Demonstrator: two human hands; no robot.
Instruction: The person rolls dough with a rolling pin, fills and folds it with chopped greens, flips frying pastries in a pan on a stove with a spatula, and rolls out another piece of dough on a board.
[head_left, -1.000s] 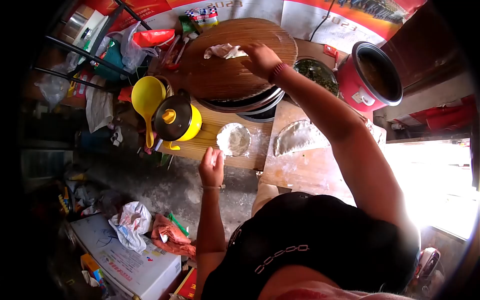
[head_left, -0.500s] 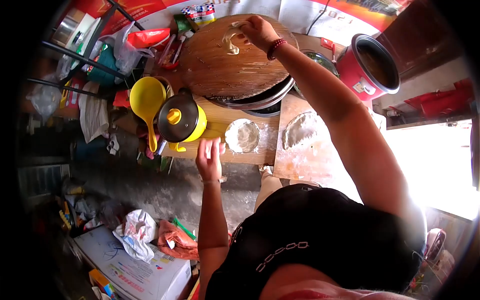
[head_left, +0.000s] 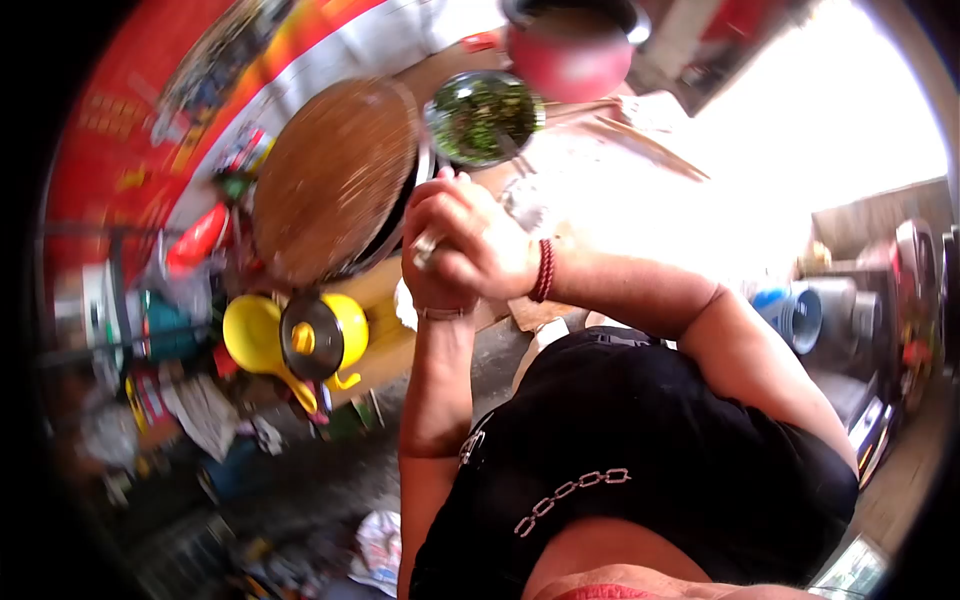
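My right hand (head_left: 485, 235), with a dark red beaded bracelet at the wrist, is closed over my left hand (head_left: 430, 286). A small pale piece of dough (head_left: 427, 249) shows between the two, pressed in by the fingers. Most of the left fingers are hidden behind the right hand. Just right of my hands, a whitish floury mass (head_left: 527, 203) lies on the overexposed board. Below the left hand, the edge of a white floury bowl (head_left: 405, 305) peeks out. The large round wooden board (head_left: 340, 180) is up and to the left.
A metal bowl of chopped greens (head_left: 482, 120) stands beyond my hands, with a red pot (head_left: 570, 60) behind it. To the left are a black-lidded yellow pot (head_left: 345, 335) and a yellow ladle (head_left: 250, 335). A long stick (head_left: 655, 150) lies at the right.
My right hand has come from over the round board to my left hand, bringing the dough. Both hands are now together. The view has swung right, showing more of the bright side.
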